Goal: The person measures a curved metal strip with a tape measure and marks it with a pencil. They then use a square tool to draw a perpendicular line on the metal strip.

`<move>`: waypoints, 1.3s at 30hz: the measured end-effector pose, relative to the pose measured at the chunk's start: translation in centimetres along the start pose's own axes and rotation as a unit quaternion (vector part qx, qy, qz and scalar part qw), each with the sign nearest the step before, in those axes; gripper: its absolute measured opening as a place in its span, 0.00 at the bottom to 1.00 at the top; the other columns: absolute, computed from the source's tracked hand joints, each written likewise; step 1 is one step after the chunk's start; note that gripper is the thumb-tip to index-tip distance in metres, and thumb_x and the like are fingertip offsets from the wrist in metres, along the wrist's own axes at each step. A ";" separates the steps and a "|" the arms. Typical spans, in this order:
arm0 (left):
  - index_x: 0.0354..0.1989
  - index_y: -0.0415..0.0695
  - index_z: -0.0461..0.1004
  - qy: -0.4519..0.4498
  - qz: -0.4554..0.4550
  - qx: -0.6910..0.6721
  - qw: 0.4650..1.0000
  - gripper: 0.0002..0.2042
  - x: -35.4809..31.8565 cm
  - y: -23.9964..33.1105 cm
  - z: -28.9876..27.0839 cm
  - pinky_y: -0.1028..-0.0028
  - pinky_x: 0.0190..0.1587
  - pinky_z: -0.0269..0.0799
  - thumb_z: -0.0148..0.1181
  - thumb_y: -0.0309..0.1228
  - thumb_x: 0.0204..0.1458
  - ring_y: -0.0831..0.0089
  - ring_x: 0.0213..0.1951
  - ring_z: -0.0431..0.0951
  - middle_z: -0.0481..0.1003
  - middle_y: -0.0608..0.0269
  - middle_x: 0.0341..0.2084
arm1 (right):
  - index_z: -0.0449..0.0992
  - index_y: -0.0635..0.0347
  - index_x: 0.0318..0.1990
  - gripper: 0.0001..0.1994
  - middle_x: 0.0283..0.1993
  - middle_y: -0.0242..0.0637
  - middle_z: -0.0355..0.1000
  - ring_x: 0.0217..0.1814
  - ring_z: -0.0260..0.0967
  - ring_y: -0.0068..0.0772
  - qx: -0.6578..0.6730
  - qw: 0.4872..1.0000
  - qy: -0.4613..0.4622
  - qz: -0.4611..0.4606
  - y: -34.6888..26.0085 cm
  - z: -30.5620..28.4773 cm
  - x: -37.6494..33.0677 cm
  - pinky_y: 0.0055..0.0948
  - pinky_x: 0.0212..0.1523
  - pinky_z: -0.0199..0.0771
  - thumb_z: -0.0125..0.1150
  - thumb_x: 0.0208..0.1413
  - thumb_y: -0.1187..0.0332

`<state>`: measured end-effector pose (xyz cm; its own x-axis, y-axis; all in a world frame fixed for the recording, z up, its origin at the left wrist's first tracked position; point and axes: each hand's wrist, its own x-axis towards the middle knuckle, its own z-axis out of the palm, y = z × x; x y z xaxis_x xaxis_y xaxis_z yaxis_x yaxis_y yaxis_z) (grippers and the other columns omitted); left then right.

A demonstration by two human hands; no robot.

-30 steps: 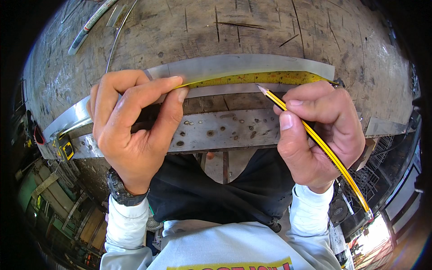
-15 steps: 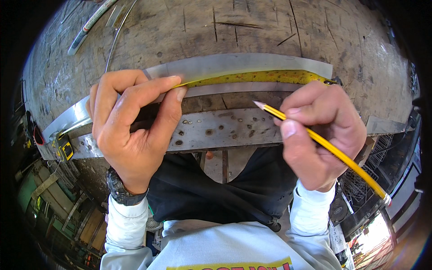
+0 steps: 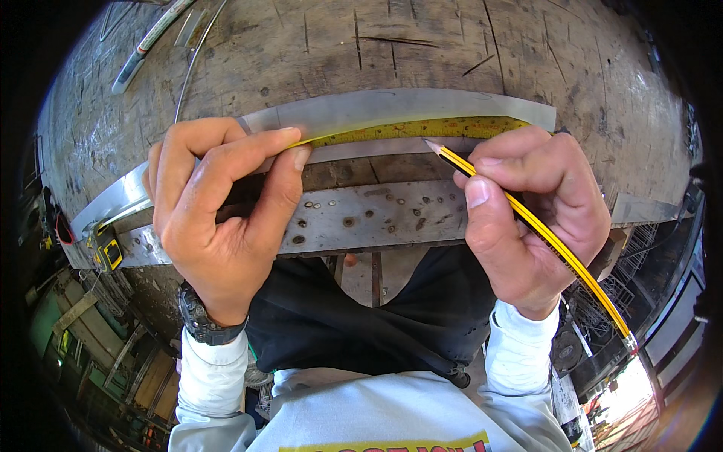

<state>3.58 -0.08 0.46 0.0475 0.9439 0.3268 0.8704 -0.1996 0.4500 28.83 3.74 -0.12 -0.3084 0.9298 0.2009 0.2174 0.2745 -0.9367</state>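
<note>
The fingers of the left hand (image 3: 218,218) are curled and narrow, the index finger and thumb pressing a yellow tape measure blade (image 3: 422,129) flat onto a grey metal strip (image 3: 392,109) at mid-frame. The right hand (image 3: 531,215) pinches a yellow-and-black pencil (image 3: 535,226) between thumb and forefinger, its sharpened tip resting at the lower edge of the blade, just right of centre.

The left hand covers the blade's left run; the tape measure case (image 3: 107,252) peeks out at the far left, half dark. The pencil's far end runs toward the lower right, hard to make out.

The strip lies on a scarred wooden workbench (image 3: 452,53) edged by a steel angle (image 3: 376,218) with holes. A marker-like tool (image 3: 147,45) lies upper left. Below the bench edges, the workshop is dim and blurred.
</note>
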 end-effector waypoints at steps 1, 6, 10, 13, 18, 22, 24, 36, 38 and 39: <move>0.37 0.46 0.88 0.015 0.006 -0.005 1.000 0.11 0.0 -0.3 0.3 0.70 0.43 0.65 0.78 0.25 0.44 0.71 0.35 0.73 0.76 0.67 0.31 | 0.73 0.68 0.39 0.06 0.37 0.47 0.76 0.35 0.75 0.29 -0.002 1.000 0.002 0.000 0.0 0.1 0.0 0.27 0.41 0.78 0.65 0.57 0.81; 0.36 0.48 0.88 0.031 0.007 -0.013 0.999 0.12 -0.1 -0.4 0.6 0.70 0.42 0.64 0.79 0.26 0.41 0.71 0.33 0.73 0.76 0.69 0.30 | 0.72 0.67 0.39 0.07 0.37 0.47 0.76 0.33 0.73 0.27 -0.001 1.000 -0.010 0.002 -0.1 0.0 0.1 0.24 0.38 0.76 0.65 0.55 0.81; 0.36 0.48 0.88 0.029 0.007 -0.006 1.000 0.12 0.0 -0.4 0.6 0.70 0.42 0.64 0.79 0.25 0.41 0.70 0.34 0.74 0.76 0.68 0.30 | 0.73 0.63 0.41 0.07 0.35 0.46 0.74 0.30 0.67 0.27 0.125 0.991 0.007 0.038 0.0 -1.5 -0.6 0.25 0.34 0.72 0.64 0.58 0.73; 0.37 0.47 0.88 0.024 0.000 -0.008 1.000 0.12 0.2 -0.1 0.6 0.70 0.43 0.65 0.78 0.24 0.42 0.70 0.35 0.74 0.76 0.67 0.30 | 0.75 0.61 0.48 0.09 0.36 0.46 0.75 0.33 0.65 0.28 0.236 0.969 0.064 0.023 0.0 -4.8 -0.4 0.28 0.37 0.69 0.61 0.65 0.67; 0.38 0.45 0.87 0.019 -0.025 -0.019 0.999 0.12 -0.2 0.3 0.5 0.70 0.45 0.67 0.77 0.21 0.44 0.69 0.36 0.74 0.76 0.64 0.32 | 0.76 0.66 0.58 0.16 0.53 0.56 0.80 0.41 0.73 0.30 0.063 0.988 0.138 0.006 2.3 -9.3 -0.1 0.28 0.40 0.70 0.62 0.67 0.69; 0.39 0.43 0.87 0.004 -0.031 -0.013 0.999 0.11 -0.2 0.4 0.4 0.70 0.45 0.68 0.76 0.20 0.47 0.69 0.36 0.74 0.75 0.62 0.33 | 0.77 0.68 0.59 0.16 0.55 0.57 0.80 0.43 0.75 0.28 -0.027 0.987 0.155 0.029 2.8 -9.2 -0.4 0.27 0.41 0.70 0.62 0.67 0.71; 0.40 0.42 0.86 0.001 -0.027 -0.010 1.000 0.11 -0.2 0.5 0.4 0.70 0.45 0.68 0.76 0.20 0.47 0.69 0.37 0.74 0.75 0.62 0.34 | 0.77 0.68 0.59 0.16 0.55 0.56 0.80 0.43 0.75 0.28 -0.036 0.986 0.163 0.026 3.0 -9.2 -0.5 0.27 0.41 0.70 0.62 0.66 0.71; 0.41 0.40 0.85 0.000 -0.025 -0.010 1.000 0.09 -0.5 -0.1 0.0 0.74 0.40 0.68 0.74 0.19 0.51 0.72 0.37 0.73 0.75 0.62 0.35 | 0.76 0.68 0.59 0.16 0.55 0.57 0.80 0.41 0.72 0.28 0.031 0.987 0.155 -0.024 4.6 -9.9 -1.0 0.28 0.40 0.68 0.58 0.68 0.70; 0.41 0.40 0.85 -0.002 -0.029 -0.013 0.999 0.09 -0.5 -0.1 0.0 0.74 0.40 0.68 0.74 0.19 0.51 0.72 0.37 0.73 0.75 0.62 0.35 | 0.76 0.68 0.59 0.16 0.54 0.57 0.80 0.41 0.72 0.28 0.039 0.987 0.152 -0.020 4.6 -10.0 -1.0 0.28 0.40 0.69 0.57 0.68 0.71; 0.41 0.40 0.85 -0.003 -0.030 -0.013 0.999 0.09 -0.5 -0.2 0.0 0.74 0.40 0.68 0.74 0.19 0.51 0.72 0.37 0.73 0.75 0.62 0.35 | 0.75 0.68 0.60 0.16 0.54 0.56 0.80 0.41 0.72 0.28 0.039 0.987 0.153 -0.015 4.5 -9.9 -1.1 0.28 0.40 0.69 0.57 0.68 0.70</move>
<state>3.33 -0.54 0.22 -0.0013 0.9559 0.2938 0.8587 -0.1495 0.4902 39.29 6.41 -1.70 -0.0170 0.9554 0.2947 0.1367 0.2942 -0.9459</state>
